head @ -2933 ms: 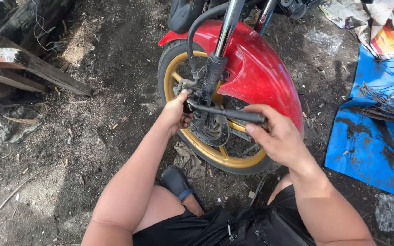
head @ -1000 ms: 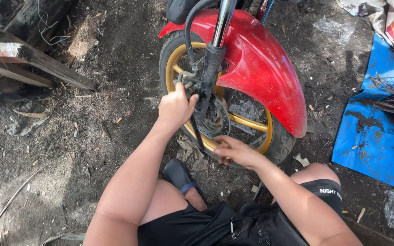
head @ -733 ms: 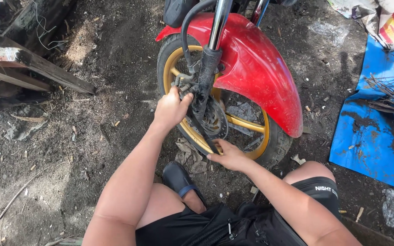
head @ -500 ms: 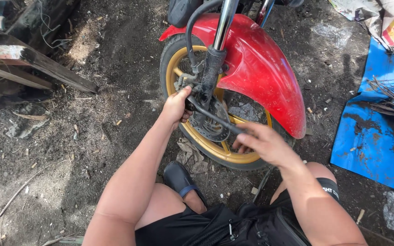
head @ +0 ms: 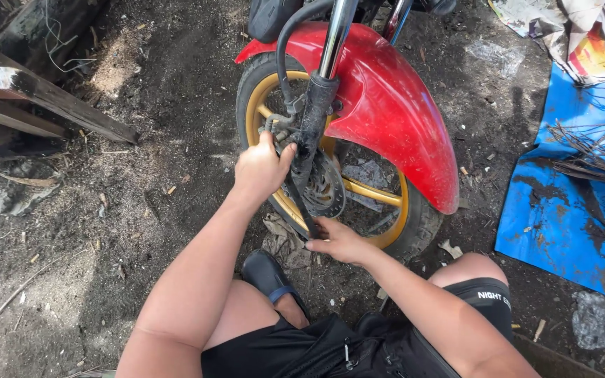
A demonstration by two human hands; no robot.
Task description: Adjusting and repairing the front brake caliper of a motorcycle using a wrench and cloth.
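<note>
A motorcycle's front wheel (head: 393, 231) fills the upper middle of the view, standing on dark dirt ground (head: 106, 231), with a red mudguard (head: 386, 112) arching over its tyre and a gold rim (head: 379, 196) showing beneath. To the right lies a blue tarp (head: 561, 217) with dry twigs on it; to the left, weathered wooden planks (head: 43, 98) lean near the edge of the frame.

The fork leg (head: 316, 119) runs steeply down from the top of the view toward the hub, and the work sits on its near side. A long dark tool (head: 301, 199) slants from the hub area down toward the person, its long axis roughly following the fork. The left hand (head: 260, 168) is closed around the top end, right against the fork and a black cable (head: 281, 63) — it is the higher hand. The right hand (head: 341, 241) rests at the tool's lower end, fingers curled low by the rim; whether it truly grips the tool or only steadies it I cannot tell.

A crumpled grey rag (head: 285, 241) lies on the ground just below the wheel, beside a black sandal (head: 267, 276). The brake disc (head: 327, 189) and spokes crowd closely behind the tool.
</note>
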